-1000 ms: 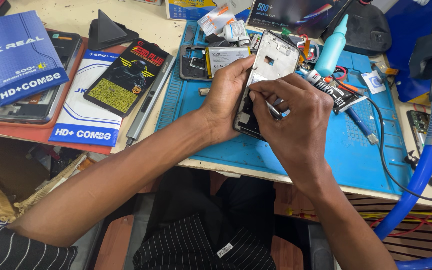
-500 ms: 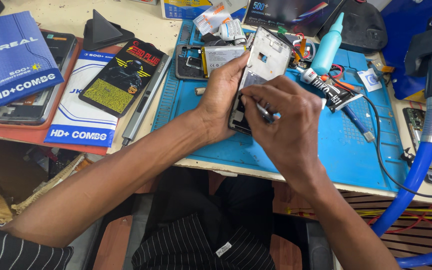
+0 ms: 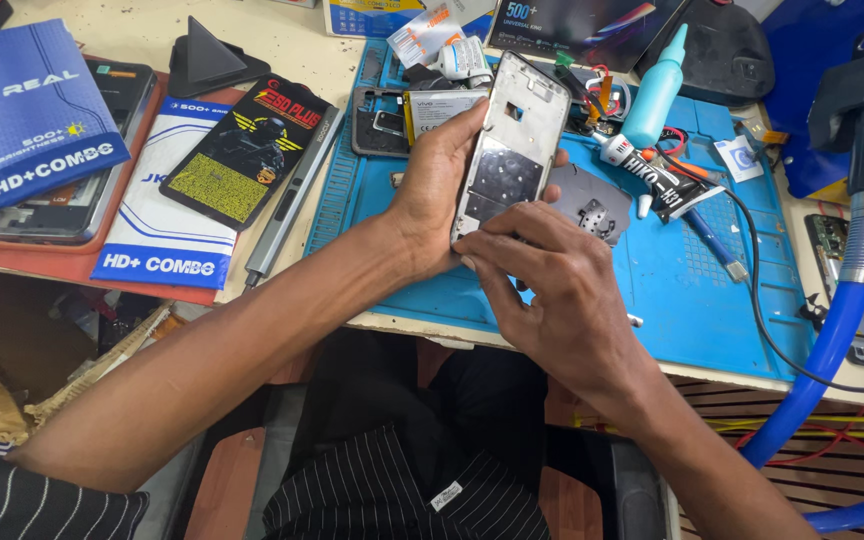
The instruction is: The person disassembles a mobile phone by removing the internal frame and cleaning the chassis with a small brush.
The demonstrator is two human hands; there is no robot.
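Note:
My left hand (image 3: 430, 190) grips a silver phone middle frame (image 3: 514, 140) by its left edge and holds it tilted above the blue work mat (image 3: 692, 290). My right hand (image 3: 552, 290) is at the frame's lower end, with thumb and fingertips pinched on its bottom edge. Whether a small tool sits between those fingers is hidden. A grey metal plate (image 3: 592, 205) lies on the mat just right of the frame.
A teal squeeze bottle (image 3: 655, 92), a glue tube (image 3: 652, 180) and a black cable (image 3: 752, 300) lie on the mat's right. A phone back shell (image 3: 382, 120) sits behind my left hand. Blue and black boxes (image 3: 32, 105), a grey screwdriver (image 3: 287, 200) and a blue hose (image 3: 832, 350) surround the mat.
The phone frame has tipped more upright and turned its inner face toward me. My right hand has slid from its middle down to its bottom edge.

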